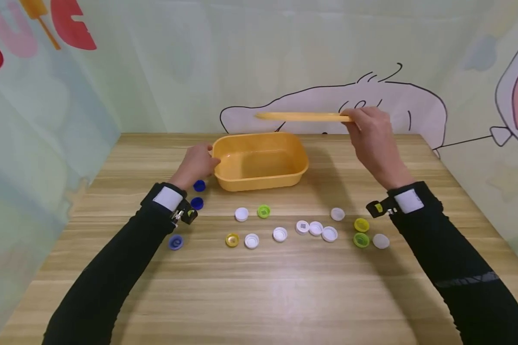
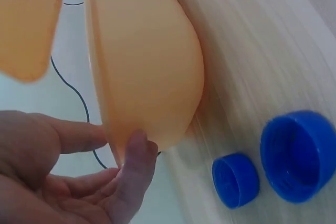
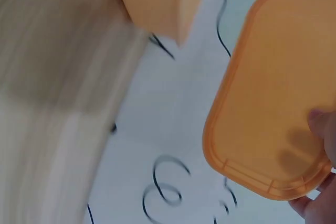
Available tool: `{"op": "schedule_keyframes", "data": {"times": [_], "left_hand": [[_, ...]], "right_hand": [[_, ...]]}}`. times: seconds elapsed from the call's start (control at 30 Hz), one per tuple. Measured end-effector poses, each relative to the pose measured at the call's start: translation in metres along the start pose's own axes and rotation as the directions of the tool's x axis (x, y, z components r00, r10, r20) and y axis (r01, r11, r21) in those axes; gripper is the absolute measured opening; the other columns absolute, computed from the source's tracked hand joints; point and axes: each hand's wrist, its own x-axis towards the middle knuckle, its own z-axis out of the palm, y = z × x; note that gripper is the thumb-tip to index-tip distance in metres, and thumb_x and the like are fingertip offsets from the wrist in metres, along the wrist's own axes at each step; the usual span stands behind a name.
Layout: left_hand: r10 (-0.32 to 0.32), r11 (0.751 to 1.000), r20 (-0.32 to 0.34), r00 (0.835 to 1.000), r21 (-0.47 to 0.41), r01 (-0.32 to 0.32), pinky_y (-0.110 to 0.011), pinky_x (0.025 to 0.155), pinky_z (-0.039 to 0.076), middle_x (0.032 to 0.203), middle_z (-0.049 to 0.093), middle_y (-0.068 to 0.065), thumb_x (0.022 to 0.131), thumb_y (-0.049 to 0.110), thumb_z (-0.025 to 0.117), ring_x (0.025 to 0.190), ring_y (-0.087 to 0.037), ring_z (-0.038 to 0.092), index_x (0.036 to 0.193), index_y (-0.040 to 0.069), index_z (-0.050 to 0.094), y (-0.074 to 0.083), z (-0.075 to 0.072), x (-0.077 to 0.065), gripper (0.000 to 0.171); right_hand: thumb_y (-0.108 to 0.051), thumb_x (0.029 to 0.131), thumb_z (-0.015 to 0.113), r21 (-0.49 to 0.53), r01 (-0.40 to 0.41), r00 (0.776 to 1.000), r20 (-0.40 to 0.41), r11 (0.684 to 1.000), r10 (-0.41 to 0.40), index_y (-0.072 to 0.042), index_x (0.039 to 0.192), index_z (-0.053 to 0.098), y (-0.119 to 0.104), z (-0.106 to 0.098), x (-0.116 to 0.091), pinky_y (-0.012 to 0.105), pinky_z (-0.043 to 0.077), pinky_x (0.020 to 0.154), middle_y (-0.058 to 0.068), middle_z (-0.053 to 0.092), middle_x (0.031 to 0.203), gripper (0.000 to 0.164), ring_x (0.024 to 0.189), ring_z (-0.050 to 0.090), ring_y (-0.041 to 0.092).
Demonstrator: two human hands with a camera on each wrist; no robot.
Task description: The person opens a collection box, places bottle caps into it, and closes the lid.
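An orange rectangular plastic box (image 1: 267,183) stands uncovered near the table's back edge, nothing visible inside. At its left end my left hand (image 1: 197,165) pinches the rim, thumb and fingers on either side of the wall in the left wrist view. Above and to the right of the box, my right hand (image 1: 371,134) grips a flat orange lid (image 3: 268,93) by one end. The head view shows that lid almost edge-on, level in the air. Two dark blue bottle caps (image 2: 236,181) lie just beside the left hand.
Several loose bottle caps lie in front of the box: white caps (image 1: 279,234), green caps (image 1: 264,211), yellow caps (image 1: 361,224) and a lighter blue cap (image 1: 175,242). The wooden table (image 1: 259,297) ends at a printed cloth backdrop (image 1: 177,62).
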Motion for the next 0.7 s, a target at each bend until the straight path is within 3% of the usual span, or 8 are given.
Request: {"op": "schedule_keyframes", "data": {"times": [0.1,0.23,0.37,0.47,0.53,0.63,0.7], "left_hand": [[-0.036,0.998,0.01,0.999,-0.042,0.037,-0.022,0.068,0.059,0.123,0.065,-0.026,0.104,0.012,0.055,0.086,-0.03,0.075,0.149,-0.011,0.042,0.001,-0.002,0.0,0.052],[-0.067,0.993,0.031,0.997,-0.091,0.069,-0.028,0.073,0.063,0.129,0.062,-0.027,0.104,0.009,0.053,0.089,-0.031,0.075,0.146,-0.01,0.046,0.002,-0.005,0.0,0.047],[-0.044,0.996,0.028,0.999,-0.079,0.047,-0.027,0.069,0.06,0.104,0.071,-0.023,0.103,0.009,0.051,0.077,-0.025,0.074,0.127,-0.01,0.062,0.001,-0.007,0.001,0.032],[-0.044,0.995,0.025,0.999,-0.084,0.046,-0.023,0.063,0.056,0.092,0.073,-0.021,0.102,0.009,0.051,0.066,-0.018,0.071,0.117,-0.009,0.067,0.0,-0.009,0.001,0.029],[-0.055,0.993,0.025,0.998,-0.101,0.057,-0.021,0.06,0.056,0.092,0.073,-0.02,0.101,0.008,0.051,0.062,-0.014,0.069,0.118,-0.008,0.066,0.0,-0.009,0.002,0.028],[-0.072,0.99,0.032,0.997,-0.122,0.076,-0.025,0.066,0.059,0.095,0.072,-0.021,0.101,0.007,0.052,0.063,-0.015,0.07,0.119,-0.008,0.065,0.0,-0.01,0.003,0.027],[-0.075,0.989,0.033,0.997,-0.124,0.079,-0.028,0.069,0.061,0.094,0.071,-0.02,0.1,0.007,0.053,0.064,-0.017,0.071,0.118,-0.008,0.065,0.0,-0.01,0.003,0.026]], "right_hand": [[0.0,0.099,0.065,-0.022,-0.048,0.999,0.006,0.999,0.048,0.005,0.12,0.071,0.009,-0.022,-0.002,0.053,0.05,0.086,0.026,0.07,0.107,0.022,0.096,0.059,0.041],[-0.002,0.102,0.061,-0.055,-0.117,0.992,0.033,0.992,0.119,0.002,0.128,0.068,0.022,-0.051,-0.005,0.054,0.054,0.095,0.026,0.068,0.118,0.027,0.106,0.061,0.042],[-0.005,0.104,0.058,-0.049,-0.179,0.98,0.079,0.983,0.182,0.0,0.137,0.061,0.037,-0.077,-0.009,0.028,0.049,0.107,0.025,0.064,0.13,0.033,0.11,0.062,0.043],[-0.007,0.107,0.054,-0.04,-0.266,0.953,0.141,0.963,0.269,-0.004,0.145,0.053,0.049,-0.094,-0.014,0.009,0.041,0.102,0.028,0.06,0.135,0.038,0.11,0.061,0.047],[-0.009,0.108,0.051,-0.051,-0.331,0.923,0.191,0.942,0.334,-0.005,0.149,0.047,0.058,-0.105,-0.018,0.007,0.044,0.094,0.032,0.055,0.138,0.041,0.11,0.059,0.052],[-0.009,0.109,0.047,-0.101,-0.391,0.883,0.239,0.915,0.404,-0.002,0.15,0.04,0.07,-0.116,-0.024,0.016,0.05,0.095,0.037,0.051,0.137,0.042,0.108,0.056,0.057],[-0.009,0.11,0.046,-0.13,-0.414,0.863,0.258,0.901,0.434,0.001,0.148,0.039,0.079,-0.122,-0.028,0.012,0.052,0.088,0.039,0.049,0.134,0.04,0.106,0.055,0.058]]}}
